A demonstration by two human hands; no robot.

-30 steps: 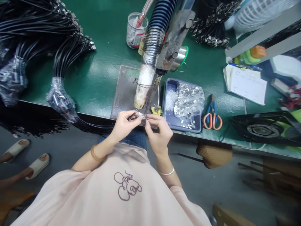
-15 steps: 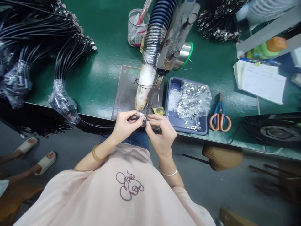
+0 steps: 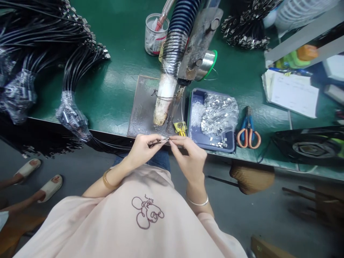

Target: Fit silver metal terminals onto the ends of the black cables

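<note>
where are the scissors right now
In the head view, the scissors lie on the green bench to the right, just beside the blue tray of metal clips.

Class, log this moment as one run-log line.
left hand: pinches cable end | right hand: pinches small metal piece | position: table edge, below soldering fixture | blue tray: right

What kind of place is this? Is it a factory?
Probably yes, a small assembly workbench. Bundles of black cables lie on the green table, a blue tray holds many little metal clips, and a fume hose hangs over the work spot.
</note>
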